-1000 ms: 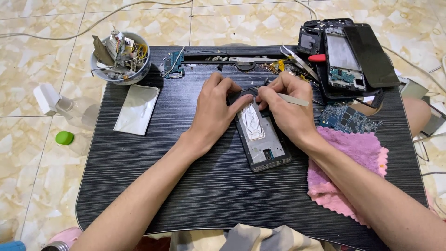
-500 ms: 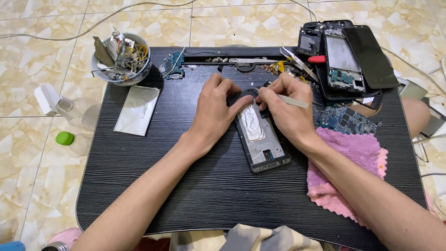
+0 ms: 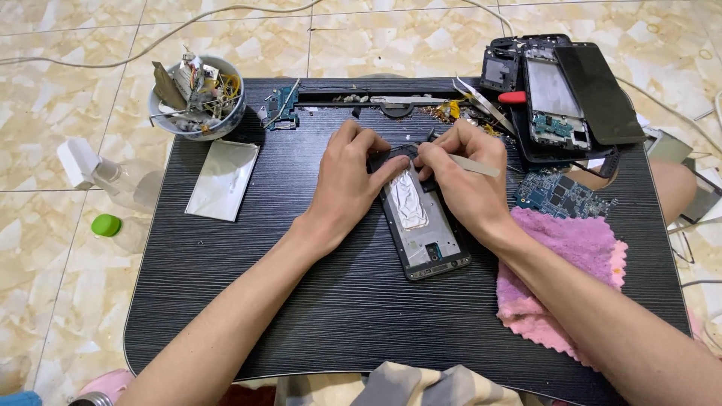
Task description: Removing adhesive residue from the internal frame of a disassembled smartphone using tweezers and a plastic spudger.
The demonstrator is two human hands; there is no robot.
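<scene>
**Head view: opened phone frame worked at its far end on a black lap table**

Head view, looking down on black woodgrain table (image 3: 226,301). Opened phone frame (image 3: 423,225) lying mid-table, long axis near to far, silvery foil patch (image 3: 408,201) showing inside. Left hand (image 3: 352,180) laid flat over far-left edge of frame, fingers together, apparently pinning it against sliding. Right hand (image 3: 460,180) at far-right corner, fingertips pinched on slim pale tool (image 3: 475,166), tip directed into far end of frame; exact contact point hidden by fingers. Right forearm resting across pink cloth (image 3: 571,278), probably for support.

Far left: bowl (image 3: 197,98) crowded with scrap parts and wires. Near it: flat silver rectangular pouch (image 3: 222,179), no marking legible. Right: blue circuit board (image 3: 560,197); beyond, stack of dismantled phones (image 3: 564,90) with dark screen panel. Off table, left, on tiled floor: green cap (image 3: 106,225) and clear bottle (image 3: 113,177).
</scene>
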